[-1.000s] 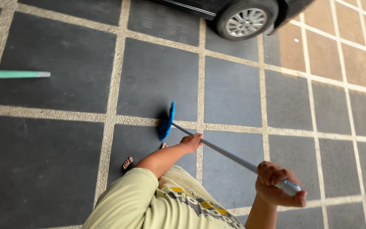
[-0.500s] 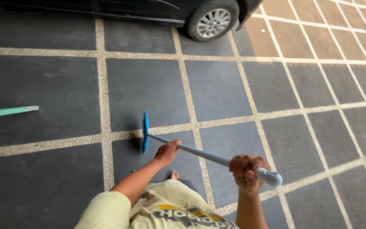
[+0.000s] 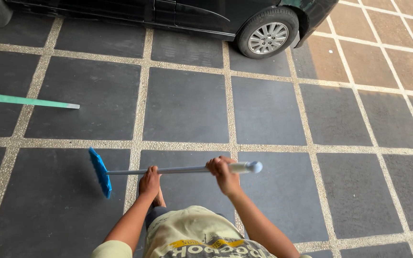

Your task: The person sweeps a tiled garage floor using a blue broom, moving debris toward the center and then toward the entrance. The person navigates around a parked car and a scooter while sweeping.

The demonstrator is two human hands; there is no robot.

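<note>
The paved floor (image 3: pixel 187 105) is laid in dark square slabs divided by pale pebbled strips, and it runs wide and bare to the right and toward the far side, where a dark car (image 3: pixel 168 14) stands along the far edge with one silver-rimmed wheel (image 3: pixel 267 37) showing in full. On the left a green pole (image 3: pixel 25 101) juts in from the picture's edge, well apart from the person. The broom (image 3: pixel 168 170) lies almost level across the near middle, its blue head (image 3: pixel 100 172) at the left, low over a dark slab just left of a pebbled strip, its pale handle end pointing right. The left hand (image 3: pixel 149 181) is closed around the metal shaft near its middle, arm reaching up from the near edge. The right hand (image 3: pixel 223 174) is clamped on the shaft close to the handle end, wrist bent, forearm slanting in from the near right. A bare foot (image 3: pixel 158 198) shows just below the left hand.
</note>
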